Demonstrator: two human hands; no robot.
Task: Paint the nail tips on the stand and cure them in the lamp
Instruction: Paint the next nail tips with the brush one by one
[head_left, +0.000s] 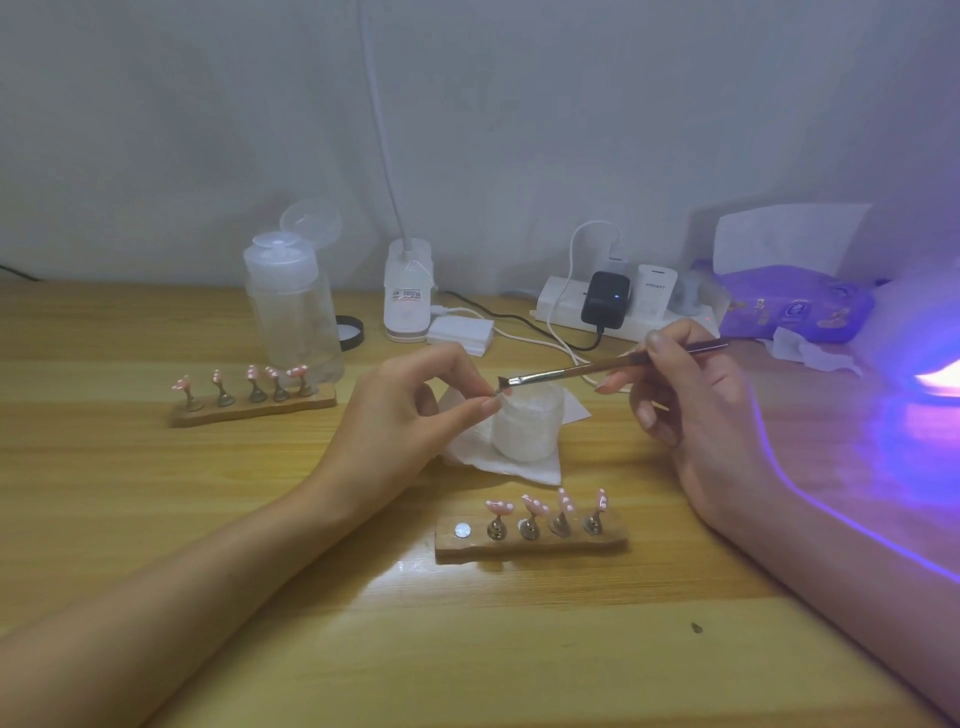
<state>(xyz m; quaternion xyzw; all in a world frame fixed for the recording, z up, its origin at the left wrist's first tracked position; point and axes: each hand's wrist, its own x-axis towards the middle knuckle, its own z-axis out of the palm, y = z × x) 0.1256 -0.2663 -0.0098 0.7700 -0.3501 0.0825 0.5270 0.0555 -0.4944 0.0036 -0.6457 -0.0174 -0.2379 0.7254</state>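
Head view: the person is working partway through the job, as I judge it. The far stand (249, 410), lying toward the left side of the counter (311, 649) and further back, is carrying five pink nail tips (254, 371) with pale dots. The near stand (571, 546), lying toward the front edge at the middle, is carrying four more tips (535, 505), with one bare metal disc (462, 530) showing at its left end. That vacant place suggests the piece being held belongs there. The curing lamp (935, 374) is glowing violet at the counter's right edge, and nothing can be made out inside it. So most tips are looking decorated. What seems to be remaining is finishing the held one, returning it to the near stand and curing it. Whether the standing tips are already cured cannot be told.

The left hand (400, 415) is pinching a single nail tip (504, 393) between thumb and forefinger, the other fingers curling loosely behind. The right hand (696, 410) is gripping a slim brush (571, 370) like a pen, fingers closing round the handle. The brush's dark bristles are sitting just above the held tip, touching it or very nearly; contact cannot be settled. Both are hovering over a small frosted jar (527, 428) standing on a white tissue (483, 460) near the counter's centre.
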